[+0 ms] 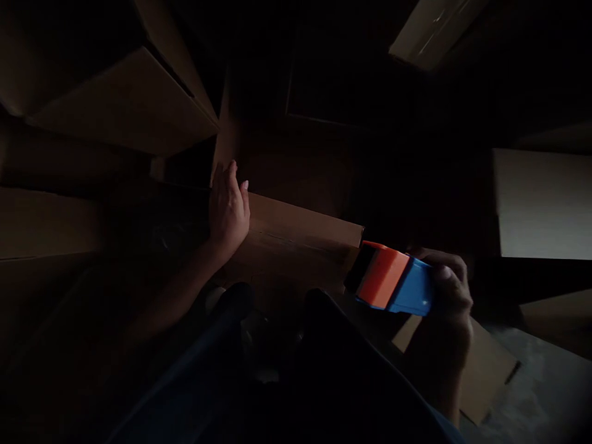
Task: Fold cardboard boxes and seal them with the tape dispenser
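A brown cardboard box (300,234) stands in front of my legs in dim light. Against its left corner rests my left hand (230,206), fingers stretched out together, the palm facing the cardboard. My right hand (451,287) is wrapped round a blue and orange tape dispenser (388,280). The dispenser's dark front end is close to the box's right corner; whether the two touch, I cannot tell. Deep shadow hides much of the box's inside and lower part.
A large carton (124,102) stands at the upper left, and another carton (46,222) lies below it. To the right is a pale box (546,203). A flat cardboard piece (485,370) lies on the grey floor (541,382). Another box (435,31) is at the top right.
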The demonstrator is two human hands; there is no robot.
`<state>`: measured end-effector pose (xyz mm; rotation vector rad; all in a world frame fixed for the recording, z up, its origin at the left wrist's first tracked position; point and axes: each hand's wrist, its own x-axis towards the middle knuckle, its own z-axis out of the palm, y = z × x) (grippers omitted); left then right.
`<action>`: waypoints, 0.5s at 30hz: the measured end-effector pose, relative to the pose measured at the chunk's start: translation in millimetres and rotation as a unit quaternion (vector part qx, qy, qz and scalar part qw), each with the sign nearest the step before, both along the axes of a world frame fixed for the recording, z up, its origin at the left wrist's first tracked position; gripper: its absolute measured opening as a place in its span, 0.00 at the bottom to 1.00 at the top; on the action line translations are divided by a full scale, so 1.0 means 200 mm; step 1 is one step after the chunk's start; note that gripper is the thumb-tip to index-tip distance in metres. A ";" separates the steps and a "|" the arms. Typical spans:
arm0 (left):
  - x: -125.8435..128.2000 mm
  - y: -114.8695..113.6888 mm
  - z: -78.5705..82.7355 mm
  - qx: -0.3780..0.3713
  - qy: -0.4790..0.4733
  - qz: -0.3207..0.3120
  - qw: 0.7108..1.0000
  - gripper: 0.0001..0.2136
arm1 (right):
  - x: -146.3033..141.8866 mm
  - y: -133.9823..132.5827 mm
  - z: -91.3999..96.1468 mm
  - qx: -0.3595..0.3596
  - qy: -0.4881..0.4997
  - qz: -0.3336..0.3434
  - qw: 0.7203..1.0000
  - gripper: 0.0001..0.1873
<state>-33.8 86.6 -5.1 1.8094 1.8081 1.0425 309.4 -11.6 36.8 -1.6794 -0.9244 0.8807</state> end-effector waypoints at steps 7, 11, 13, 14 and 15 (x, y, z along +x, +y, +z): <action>0.02 0.00 0.04 -0.007 0.045 -0.010 0.999 0.20 | 0.01 -0.04 -0.02 0.007 -0.002 -0.008 1.000 0.19; -0.01 0.02 0.02 -0.006 -0.009 -0.055 0.998 0.20 | 0.02 -0.04 -0.03 0.022 -0.013 0.006 1.000 0.18; -0.04 0.03 0.01 0.009 -0.064 -0.046 0.997 0.21 | 0.02 -0.04 -0.03 0.029 -0.009 0.007 1.000 0.18; -0.06 0.03 0.01 0.015 -0.088 -0.033 0.995 0.21 | 0.02 -0.04 -0.03 0.030 -0.005 0.008 1.000 0.19; -0.07 0.02 0.01 0.022 -0.106 -0.018 0.994 0.20 | 0.01 -0.04 -0.03 0.027 -0.001 0.008 1.000 0.19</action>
